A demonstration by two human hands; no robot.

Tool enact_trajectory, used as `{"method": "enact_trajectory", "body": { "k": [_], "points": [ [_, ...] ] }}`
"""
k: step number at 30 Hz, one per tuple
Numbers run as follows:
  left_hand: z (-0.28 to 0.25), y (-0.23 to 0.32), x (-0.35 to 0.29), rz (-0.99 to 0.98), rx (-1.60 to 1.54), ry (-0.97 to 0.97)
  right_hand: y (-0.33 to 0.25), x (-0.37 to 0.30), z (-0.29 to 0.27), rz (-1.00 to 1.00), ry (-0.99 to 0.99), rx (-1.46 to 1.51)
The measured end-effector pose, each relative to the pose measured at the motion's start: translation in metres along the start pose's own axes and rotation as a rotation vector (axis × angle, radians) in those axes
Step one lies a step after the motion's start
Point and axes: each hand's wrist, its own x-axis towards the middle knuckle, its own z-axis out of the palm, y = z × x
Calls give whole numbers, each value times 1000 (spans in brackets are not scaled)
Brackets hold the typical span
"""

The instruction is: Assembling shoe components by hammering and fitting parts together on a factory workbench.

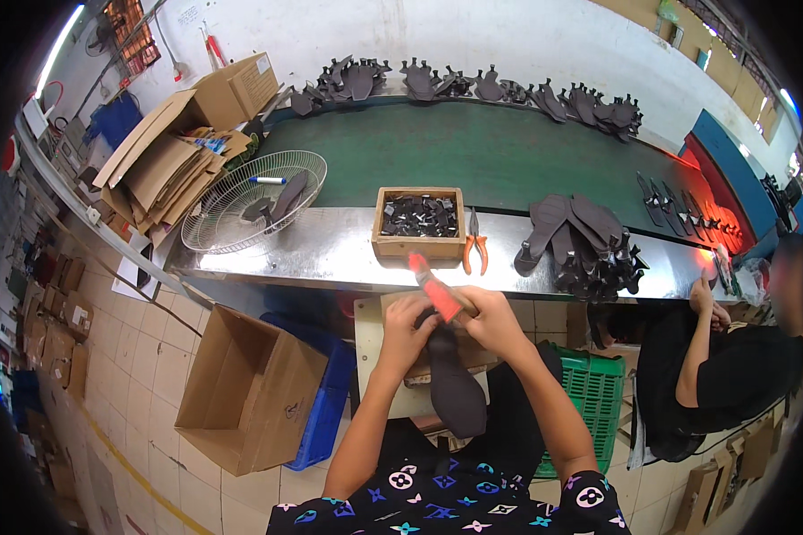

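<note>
My left hand (408, 328) is closed on the narrow end of a dark grey shoe sole (458, 392). The sole's broad end hangs toward my lap over a pale work block (370, 348). My right hand (491, 319) grips what looks like a mallet (439, 299) with a red and grey head, tilted above the sole's narrow end. My fingers cover the grip and any small part at that end. Just beyond my hands, a wooden box (419, 250) holds many small black and metallic pieces. Beside it lie pliers (475, 245) with orange handles.
A wire basket (254, 201) with soles and a marker stands left. Piled soles (575, 236) lie right on the metal ledge, before a green conveyor belt (473, 143). A carton (250, 392) and green crate (580, 401) flank me. Another person (723, 374) sits at right.
</note>
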Motion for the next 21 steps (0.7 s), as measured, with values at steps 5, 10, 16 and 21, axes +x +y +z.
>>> {"method": "enact_trajectory", "body": {
  "k": [5, 10, 16, 21],
  "points": [
    [2, -1, 5, -8, -60, 4, -7, 2, 5, -102, -9, -155],
    [-3, -1, 6, 0, -141, -15, -12, -1, 5, -103, 58, -182],
    [-8, -1, 4, -194, -287, -112, -23, -4, 0, -113, 41, -282],
    [-10, 8, 14, -136, -267, -53, -41, -21, -11, 45, 95, -92]
  ]
}}
